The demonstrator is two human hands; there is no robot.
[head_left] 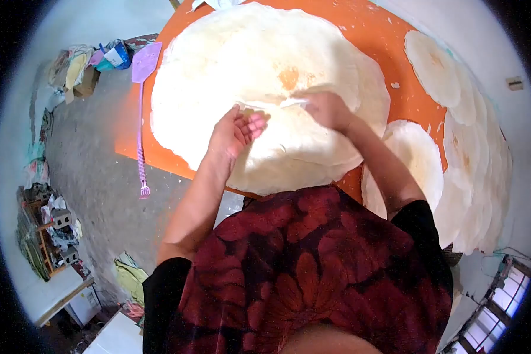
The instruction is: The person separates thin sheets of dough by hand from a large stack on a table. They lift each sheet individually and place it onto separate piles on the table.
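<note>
A stack of large, thin, pale flatbread sheets [248, 65] covers most of an orange table [389, 41]. My left hand [235, 133] pinches the lifted edge of the top sheet near the middle of the stack. My right hand [327, 109] grips the same thin edge a little to the right. The raised edge [271, 104] stretches between both hands. A browned spot [289, 76] marks the sheet just beyond my hands.
More round flatbreads [472, 147] lie overlapped in a row along the table's right side. A purple fly swatter [141, 106] leans at the table's left edge. Grey floor with cloths and clutter [94, 65] spreads to the left. A stool [53, 236] stands lower left.
</note>
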